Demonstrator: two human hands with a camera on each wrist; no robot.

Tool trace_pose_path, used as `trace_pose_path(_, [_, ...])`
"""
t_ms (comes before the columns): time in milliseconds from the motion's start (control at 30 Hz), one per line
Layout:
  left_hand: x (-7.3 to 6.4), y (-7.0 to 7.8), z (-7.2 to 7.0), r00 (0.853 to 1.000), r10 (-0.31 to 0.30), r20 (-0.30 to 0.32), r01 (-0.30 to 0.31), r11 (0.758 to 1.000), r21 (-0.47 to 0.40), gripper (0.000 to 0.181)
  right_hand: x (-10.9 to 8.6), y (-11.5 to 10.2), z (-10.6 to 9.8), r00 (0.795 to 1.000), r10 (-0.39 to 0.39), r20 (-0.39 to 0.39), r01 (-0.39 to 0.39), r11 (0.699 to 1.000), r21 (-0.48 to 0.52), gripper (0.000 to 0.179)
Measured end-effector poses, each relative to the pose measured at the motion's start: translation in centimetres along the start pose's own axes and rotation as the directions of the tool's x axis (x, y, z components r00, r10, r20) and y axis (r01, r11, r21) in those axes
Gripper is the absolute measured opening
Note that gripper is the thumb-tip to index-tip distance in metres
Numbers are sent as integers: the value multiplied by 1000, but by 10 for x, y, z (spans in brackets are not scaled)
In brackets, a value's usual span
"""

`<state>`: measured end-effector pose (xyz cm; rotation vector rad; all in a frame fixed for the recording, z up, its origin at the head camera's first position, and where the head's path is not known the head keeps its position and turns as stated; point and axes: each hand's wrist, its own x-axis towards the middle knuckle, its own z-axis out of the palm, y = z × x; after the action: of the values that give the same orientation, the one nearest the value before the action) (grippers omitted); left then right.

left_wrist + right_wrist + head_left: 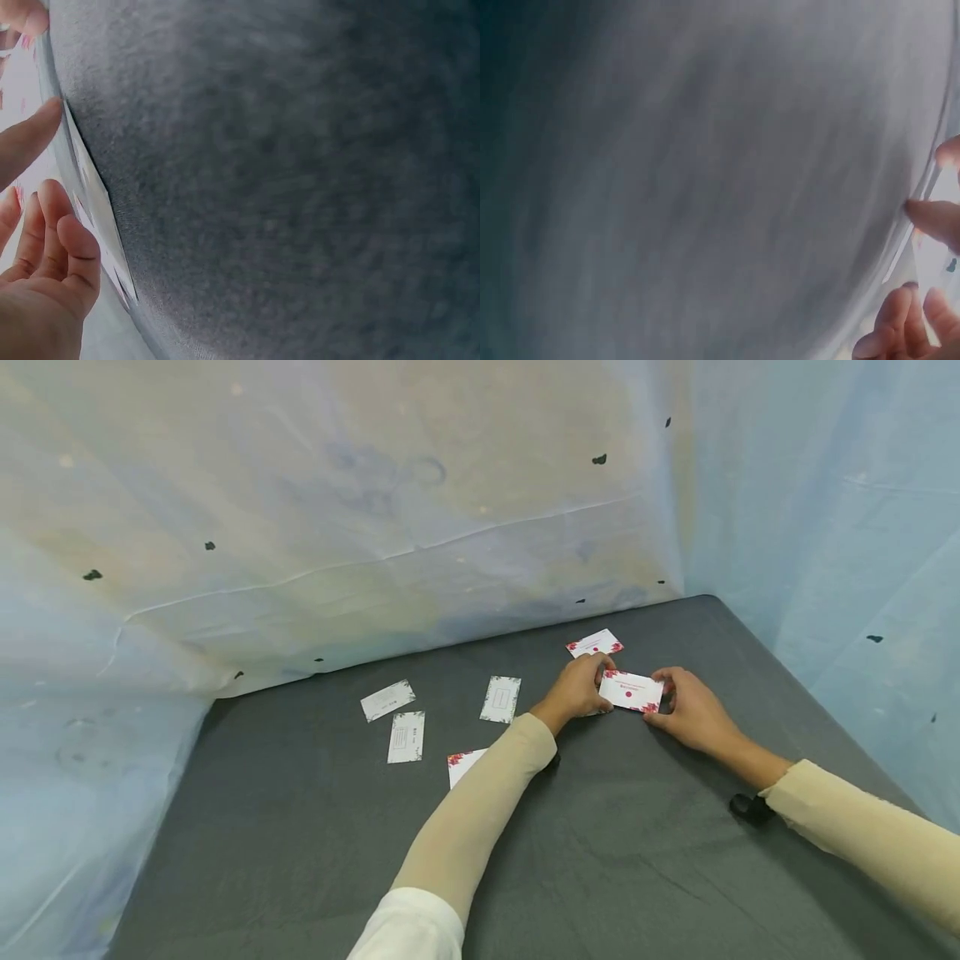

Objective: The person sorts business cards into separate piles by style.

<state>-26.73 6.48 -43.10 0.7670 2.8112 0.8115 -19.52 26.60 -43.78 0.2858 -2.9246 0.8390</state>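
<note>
A white card with red floral corners and a red dot (pixel 631 692) is held between both hands over the grey-covered table. My left hand (pixel 579 687) pinches its left end, thumb at the near side and fingers at the far side. At the right end my right hand (pixel 693 710) grips it the same way. Just beyond the left hand lies a similar red-flowered card (pixel 597 642), its lower part covered by the fingers. In the left wrist view a pale card (pixel 101 210) lies on the cloth beside the left hand (pixel 52 277). The right hand (pixel 930 330) shows only at the edge of its wrist view.
Three white cards with grey leafy corners, an upper-left one (pixel 387 700), a lower-left one (pixel 407 737) and an upright one (pixel 500 699), lie on the dark table (pixel 300 827). The left forearm partly covers another red-cornered card (pixel 463 766). Pale sheeting (pixel 375 485) hangs behind.
</note>
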Motion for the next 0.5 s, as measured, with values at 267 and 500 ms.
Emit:
trace_pose_path(267, [0,6,6,1000,-1,0,1,998,61,58,-3,-2,0,999,-28,-41,21,988,-151,59])
trace_pose_path(500, [1,6,11,999,-6,-33,7,999,35,55,-6,-3,4,997,13,-70,-22,991,-134,59])
